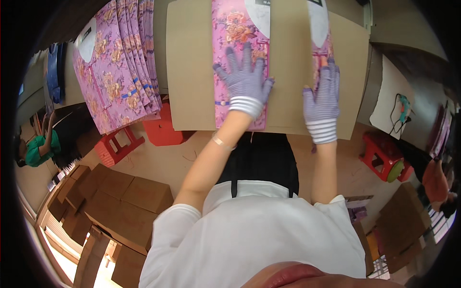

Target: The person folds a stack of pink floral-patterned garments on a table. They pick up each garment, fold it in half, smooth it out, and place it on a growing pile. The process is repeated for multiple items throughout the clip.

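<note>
A pink floral folded garment (228,43) lies lengthwise on a tan board, with a white rounded insert at its far end. Pressed flat on it is my left hand (243,84), in a striped purple glove with bare fingertips, its fingers spread. To the right, a narrow folded strip of floral cloth (322,49) has a white insert (319,26) showing. My right hand (321,103), gloved alike, rests along the near part of that strip, fingers stretched forward and thumb apart. What lies beneath its palm is hidden.
The tan board (189,72) covers the table. At its left lies an overlapping stack of floral garments (108,72). Red stools (120,144) stand below, another red stool (379,156) at right. Brown cartons (127,192) fill the lower left. People work at both sides.
</note>
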Motion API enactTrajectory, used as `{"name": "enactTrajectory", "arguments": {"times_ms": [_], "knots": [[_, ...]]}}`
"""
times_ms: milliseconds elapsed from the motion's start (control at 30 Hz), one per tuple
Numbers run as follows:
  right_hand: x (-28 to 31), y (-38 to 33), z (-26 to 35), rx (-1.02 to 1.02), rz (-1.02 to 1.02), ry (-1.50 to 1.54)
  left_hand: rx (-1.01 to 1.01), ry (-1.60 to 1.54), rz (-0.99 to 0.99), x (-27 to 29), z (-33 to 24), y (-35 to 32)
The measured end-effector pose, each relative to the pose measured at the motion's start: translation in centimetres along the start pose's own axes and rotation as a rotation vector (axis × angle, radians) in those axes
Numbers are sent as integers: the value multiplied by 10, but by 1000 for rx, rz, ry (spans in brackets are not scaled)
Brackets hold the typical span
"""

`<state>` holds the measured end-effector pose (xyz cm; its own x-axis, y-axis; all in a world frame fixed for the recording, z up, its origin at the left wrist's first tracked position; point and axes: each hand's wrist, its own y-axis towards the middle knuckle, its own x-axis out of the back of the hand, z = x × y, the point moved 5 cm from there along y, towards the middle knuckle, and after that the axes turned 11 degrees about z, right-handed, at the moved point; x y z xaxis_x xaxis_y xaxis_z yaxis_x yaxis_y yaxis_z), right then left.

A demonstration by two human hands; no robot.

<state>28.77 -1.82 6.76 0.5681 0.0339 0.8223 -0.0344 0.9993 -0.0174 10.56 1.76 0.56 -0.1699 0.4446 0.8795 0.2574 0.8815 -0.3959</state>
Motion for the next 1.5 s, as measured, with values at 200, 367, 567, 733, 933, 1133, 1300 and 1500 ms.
{"name": "enactTrajectory", "arguments": {"times_ms": [200,367,567,733,933,1133,1300,1500], "knots": [[79,-9,-117,-419,-191,340,-228,-481,-316,37,40,-8],[114,0,-153,-189,-213,-113,-154,-1017,-362,68,145,-6],[-50,-18,-36,217,144,-478,-519,-641,-453,63,95,-8],[-92,-25,-5,-62,220,558,-448,-56,-510,22,50,3],[-128,-22,12,-308,497,325,-400,140,-485,10,33,6],[-127,-18,28,-265,283,60,-452,131,-534,-5,36,4],[-134,-17,19,-321,223,163,-499,45,-471,-8,35,-12],[-134,-12,17,-349,207,153,-508,35,-483,-17,38,-18]]}}
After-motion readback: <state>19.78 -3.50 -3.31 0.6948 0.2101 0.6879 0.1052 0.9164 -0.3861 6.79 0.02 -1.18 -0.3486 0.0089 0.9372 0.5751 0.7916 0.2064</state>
